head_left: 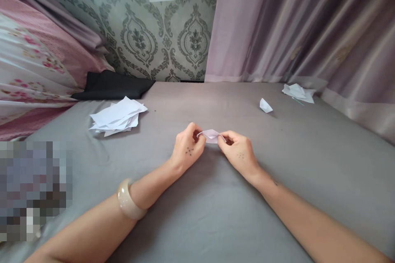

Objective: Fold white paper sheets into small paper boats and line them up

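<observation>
A small piece of folded white paper [211, 135] is held between my two hands, a little above the grey sheet [210, 213]. My left hand [189, 146] pinches its left end between thumb and fingers. At the right end, the thumb and fingers of my right hand [239, 151] are closed on the same paper. Its middle bulges into a pointed fold; the ends are partly hidden by my fingers.
A stack of white paper sheets [117, 117] lies to the left, near a black cloth [114, 85]. At the right are a small folded paper piece [266, 106] and a pile of white papers [298, 92]. Curtains [277, 28] hang behind. A blurred-out patch covers the lower left.
</observation>
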The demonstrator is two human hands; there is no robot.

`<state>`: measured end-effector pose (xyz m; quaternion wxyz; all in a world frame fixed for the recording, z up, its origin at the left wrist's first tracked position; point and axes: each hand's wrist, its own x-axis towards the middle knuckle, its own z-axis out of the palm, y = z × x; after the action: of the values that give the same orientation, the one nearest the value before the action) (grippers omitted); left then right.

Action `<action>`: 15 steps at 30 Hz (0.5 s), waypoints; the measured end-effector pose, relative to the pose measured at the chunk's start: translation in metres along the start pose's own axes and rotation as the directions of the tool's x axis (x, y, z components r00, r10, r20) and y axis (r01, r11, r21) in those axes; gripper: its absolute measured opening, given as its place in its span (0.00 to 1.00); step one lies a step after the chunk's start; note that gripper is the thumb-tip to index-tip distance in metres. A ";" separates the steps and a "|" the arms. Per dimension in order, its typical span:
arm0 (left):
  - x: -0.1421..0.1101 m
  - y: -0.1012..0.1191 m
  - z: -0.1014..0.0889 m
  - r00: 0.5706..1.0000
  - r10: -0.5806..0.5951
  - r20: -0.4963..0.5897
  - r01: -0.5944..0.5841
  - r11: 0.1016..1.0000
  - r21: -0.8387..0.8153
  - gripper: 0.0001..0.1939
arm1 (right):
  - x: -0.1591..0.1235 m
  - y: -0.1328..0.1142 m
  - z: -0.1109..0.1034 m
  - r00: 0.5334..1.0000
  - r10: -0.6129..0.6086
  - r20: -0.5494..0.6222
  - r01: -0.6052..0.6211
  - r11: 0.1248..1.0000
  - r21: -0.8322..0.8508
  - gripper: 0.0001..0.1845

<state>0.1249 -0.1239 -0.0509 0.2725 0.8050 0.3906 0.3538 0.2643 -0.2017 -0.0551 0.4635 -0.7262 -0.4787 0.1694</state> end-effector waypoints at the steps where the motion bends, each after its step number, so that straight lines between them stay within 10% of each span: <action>1: 0.001 0.000 0.000 0.999 -0.020 0.039 0.020 1.000 0.001 0.05 | 0.000 0.000 -0.001 0.998 -0.061 -0.030 0.058 0.994 -0.092 0.09; 15: 0.003 -0.007 0.002 0.957 -0.068 0.281 0.022 0.987 0.162 0.11 | 0.005 0.007 -0.003 0.992 0.008 0.128 0.034 0.944 -0.328 0.10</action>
<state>0.1243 -0.1177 -0.0560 0.2697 0.8574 0.3921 0.1960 0.2727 -0.1994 -0.0584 0.3052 -0.7779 -0.5337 0.1298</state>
